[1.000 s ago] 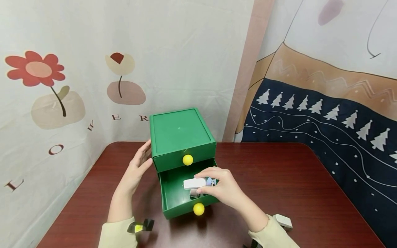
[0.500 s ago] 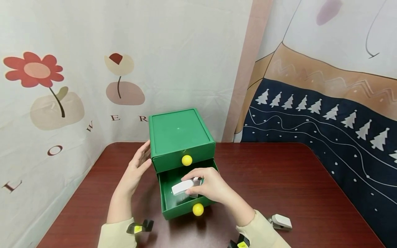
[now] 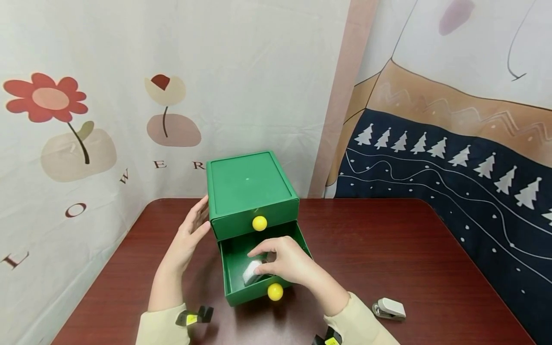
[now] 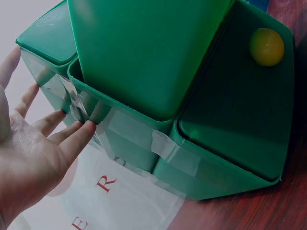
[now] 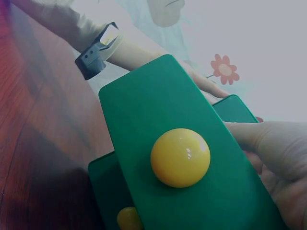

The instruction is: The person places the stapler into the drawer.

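Note:
A green drawer cabinet with yellow knobs stands on the table, its middle drawer pulled out. My left hand rests its spread fingertips on the cabinet's left side; the left wrist view shows the palm facing that wall. Inside the open drawer, my right hand reaches low over a small white stapler. The index finger is raised apart from it, while the thumb tip overlaps its near end. In the right wrist view the drawer front hides the stapler and the fingertips.
Another small white-topped stapler lies on the dark red tabletop, right of the right forearm. A lower drawer stays in under the pulled-out one. Behind the table hang printed curtains.
My right hand has moved left and down into the drawer with the white stapler, and its fingers have spread apart from it. The left hand has stayed on the cabinet's side.

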Demonstrator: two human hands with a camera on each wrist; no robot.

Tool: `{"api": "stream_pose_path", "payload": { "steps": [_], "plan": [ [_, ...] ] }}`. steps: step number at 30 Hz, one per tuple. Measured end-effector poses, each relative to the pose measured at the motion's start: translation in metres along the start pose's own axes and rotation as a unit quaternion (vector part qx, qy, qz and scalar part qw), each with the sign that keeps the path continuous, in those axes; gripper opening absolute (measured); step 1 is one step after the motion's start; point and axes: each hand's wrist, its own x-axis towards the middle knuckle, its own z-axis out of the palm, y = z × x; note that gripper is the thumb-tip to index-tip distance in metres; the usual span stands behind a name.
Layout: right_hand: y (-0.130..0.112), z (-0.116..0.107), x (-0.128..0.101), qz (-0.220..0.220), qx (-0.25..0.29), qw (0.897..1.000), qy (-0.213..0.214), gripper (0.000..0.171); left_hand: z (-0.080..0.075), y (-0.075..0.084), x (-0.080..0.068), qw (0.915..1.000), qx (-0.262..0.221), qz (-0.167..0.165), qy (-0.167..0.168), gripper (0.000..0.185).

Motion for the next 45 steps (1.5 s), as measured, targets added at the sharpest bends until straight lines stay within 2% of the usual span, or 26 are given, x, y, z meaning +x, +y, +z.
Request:
{"api": "stream_pose_path", "payload": {
  "steps": [4, 8, 10, 14, 16, 18, 23, 29, 31, 35, 39, 42, 45],
  "plan": [
    [-0.001, -0.003, -0.007, -0.039, 0.000, 0.999, 0.034, 0.028, 0.000, 0.000, -0.001, 1.0000, -0.002, 0.001, 0.001, 0.058],
    [0.002, -0.003, -0.018, -0.105, 0.002, 0.990, 0.090, 0.026, 0.000, 0.000, -0.001, 1.0000, -0.003, 0.004, 0.000, 0.058],
    [0.003, -0.003, -0.025, -0.141, 0.006, 0.983, 0.117, 0.026, 0.000, 0.000, -0.001, 1.0000, -0.002, 0.006, -0.001, 0.058],
    [0.009, -0.002, -0.038, -0.222, -0.002, 0.962, 0.161, 0.030, 0.000, 0.000, 0.000, 1.0000, -0.001, 0.009, -0.002, 0.058],
    [0.011, 0.000, -0.045, -0.256, 0.000, 0.951, 0.170, 0.032, 0.000, 0.000, 0.000, 1.0000, 0.000, 0.009, -0.002, 0.058],
    [0.013, 0.002, -0.053, -0.273, 0.002, 0.947, 0.168, 0.033, -0.001, 0.001, 0.000, 1.0000, -0.001, 0.008, -0.002, 0.058],
    [0.023, 0.009, -0.066, -0.275, -0.026, 0.949, 0.149, 0.031, 0.000, 0.002, 0.000, 1.0000, 0.000, 0.009, -0.004, 0.058],
    [0.041, 0.016, -0.074, -0.243, -0.069, 0.959, 0.126, 0.035, 0.000, 0.003, -0.002, 1.0000, 0.001, 0.004, -0.005, 0.058],
    [0.046, 0.019, -0.074, -0.231, -0.062, 0.964, 0.116, 0.037, 0.000, 0.004, -0.002, 1.0000, 0.000, 0.001, -0.003, 0.058],
    [0.050, 0.024, -0.074, -0.222, -0.013, 0.970, 0.096, 0.041, 0.001, 0.004, -0.002, 1.0000, 0.002, -0.003, -0.003, 0.058],
    [0.042, 0.026, -0.072, -0.228, 0.038, 0.969, 0.092, 0.039, 0.000, 0.003, -0.001, 1.0000, 0.003, -0.004, -0.003, 0.058],
    [0.038, 0.025, -0.070, -0.231, 0.056, 0.967, 0.095, 0.037, 0.000, 0.002, -0.001, 1.0000, 0.002, -0.003, -0.004, 0.058],
    [0.043, 0.025, -0.065, -0.227, 0.066, 0.967, 0.097, 0.035, 0.000, 0.002, -0.001, 1.0000, 0.000, -0.003, -0.003, 0.058]
  ]
}}
